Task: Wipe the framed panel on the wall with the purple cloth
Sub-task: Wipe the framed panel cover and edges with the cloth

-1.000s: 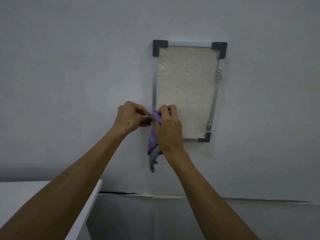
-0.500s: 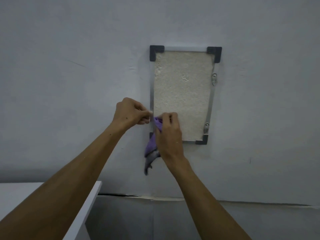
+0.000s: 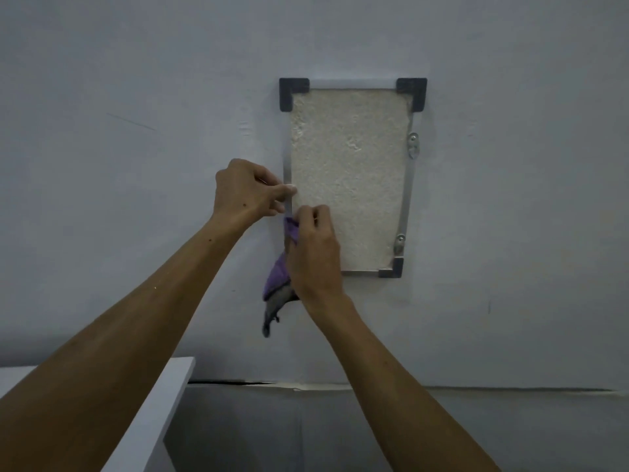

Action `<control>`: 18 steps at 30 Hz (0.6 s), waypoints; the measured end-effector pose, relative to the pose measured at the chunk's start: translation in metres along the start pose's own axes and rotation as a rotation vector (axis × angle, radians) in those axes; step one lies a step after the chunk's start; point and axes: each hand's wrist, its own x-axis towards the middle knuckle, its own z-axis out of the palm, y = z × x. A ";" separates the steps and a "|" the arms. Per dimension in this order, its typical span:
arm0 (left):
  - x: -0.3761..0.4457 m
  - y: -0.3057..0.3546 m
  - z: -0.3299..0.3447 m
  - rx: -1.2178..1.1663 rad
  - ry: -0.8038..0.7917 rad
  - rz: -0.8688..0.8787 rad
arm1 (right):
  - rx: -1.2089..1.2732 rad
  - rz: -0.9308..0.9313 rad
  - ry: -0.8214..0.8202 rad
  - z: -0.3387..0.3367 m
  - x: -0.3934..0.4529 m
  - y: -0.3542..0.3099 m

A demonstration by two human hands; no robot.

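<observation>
Wall [image 3: 119, 199] surface, pale grey, is filling most of the view, and a white table [image 3: 166, 396] corner is showing at lower left. Mounted on it, the framed panel [image 3: 350, 178] is standing upright: a rough cream face inside a thin metal frame with dark corner caps [image 3: 293, 93] and two small clips [image 3: 413, 146] on its right edge.

Both arms are reaching up to the panel's lower left edge. The right hand [image 3: 315, 257] is gripping the purple cloth [image 3: 277, 277] in curled fingers, holding the upper part bunched near the frame while the grey-tipped tail is hanging loose below the wrist; this probably keeps a firm pad ready for wiping. The left hand [image 3: 246, 192] is sitting just above and beside it, fingers curled with thumb and forefinger pinched together over the frame's left strip. Whether it is pinching a cloth corner cannot be told. Wiping is judged not yet begun.
</observation>
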 end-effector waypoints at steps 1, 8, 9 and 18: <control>0.001 0.001 0.000 0.002 -0.007 -0.007 | -0.002 -0.005 -0.002 -0.006 0.001 0.006; 0.002 0.001 0.000 0.010 -0.032 0.013 | -0.037 0.271 0.276 -0.062 -0.002 0.067; 0.002 0.001 0.000 0.024 -0.030 0.021 | -0.053 0.288 0.283 -0.057 -0.003 0.062; 0.003 0.006 0.001 0.099 -0.017 0.015 | 0.006 0.068 0.017 -0.019 -0.007 0.024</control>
